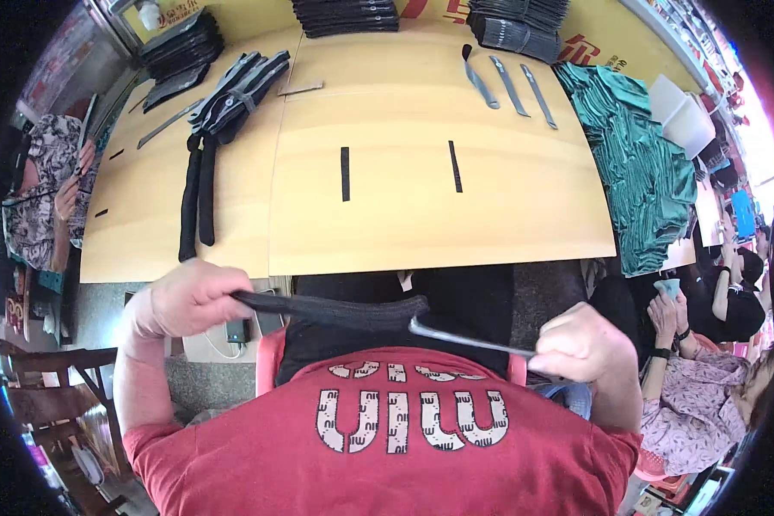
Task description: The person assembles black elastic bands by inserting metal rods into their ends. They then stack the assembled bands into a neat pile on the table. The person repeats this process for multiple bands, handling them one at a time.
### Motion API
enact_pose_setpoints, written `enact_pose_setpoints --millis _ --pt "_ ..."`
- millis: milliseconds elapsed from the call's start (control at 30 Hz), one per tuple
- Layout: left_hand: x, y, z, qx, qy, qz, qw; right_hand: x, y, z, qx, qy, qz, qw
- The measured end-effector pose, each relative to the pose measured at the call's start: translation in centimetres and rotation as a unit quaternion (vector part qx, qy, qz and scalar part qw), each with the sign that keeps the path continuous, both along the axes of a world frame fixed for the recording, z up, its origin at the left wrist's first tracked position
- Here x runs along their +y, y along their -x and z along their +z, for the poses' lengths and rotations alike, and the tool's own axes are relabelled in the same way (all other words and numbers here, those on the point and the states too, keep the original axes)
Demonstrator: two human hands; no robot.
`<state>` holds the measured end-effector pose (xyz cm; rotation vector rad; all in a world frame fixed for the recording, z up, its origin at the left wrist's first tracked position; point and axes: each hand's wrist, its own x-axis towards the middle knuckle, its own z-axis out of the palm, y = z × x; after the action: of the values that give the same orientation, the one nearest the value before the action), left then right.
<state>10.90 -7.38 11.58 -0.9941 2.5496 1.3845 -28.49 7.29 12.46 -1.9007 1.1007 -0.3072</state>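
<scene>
My left hand [193,298] is closed around one end of a black fabric strip [344,310]. The strip stretches sideways in front of my red shirt, below the table's near edge. My right hand [583,342] is closed on a thin light-grey strip [473,340], whose other end meets the black strip's free end. Whether it goes inside or only touches is too blurred to tell. Past my left hand, two black fabric lengths [197,198] hang together from a bundle of grey and black straps [236,95] lying on the table.
Two short black marks [346,174] show on the wooden table [439,232]. Several grey strips [509,86] lie at the far right, beside a heap of green fabric pieces [636,163]. Dark stacks [516,34] line the back. Other people sit at left and right.
</scene>
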Motion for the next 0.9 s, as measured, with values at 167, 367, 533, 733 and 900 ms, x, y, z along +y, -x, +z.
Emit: enact_pose_setpoints --millis 167,367,533,733,900 --pt "-3.1 -7.0 -3.6 0.18 -0.017 0.435 0.882 -4.5 4.9 -1.5 0.023 -0.031 -0.274 0.961" --pt "-5.2 1.8 -6.7 0.377 -0.2 0.445 0.787 -24.8 0.4 -4.3 -0.201 -0.001 -0.325 0.924" --pt "-5.8 4.3 -9.6 0.482 -0.355 0.361 0.715 -34.8 0.1 -10.8 -0.221 0.003 -0.397 0.891" --pt "-6.1 5.1 -11.3 0.485 -0.507 0.284 0.653 -36.2 0.9 -13.5 0.235 0.193 -0.425 0.852" --pt "-4.8 7.2 -11.9 0.525 -0.484 0.317 0.624 -31.9 -1.9 -8.8 0.126 0.221 -0.432 0.865"
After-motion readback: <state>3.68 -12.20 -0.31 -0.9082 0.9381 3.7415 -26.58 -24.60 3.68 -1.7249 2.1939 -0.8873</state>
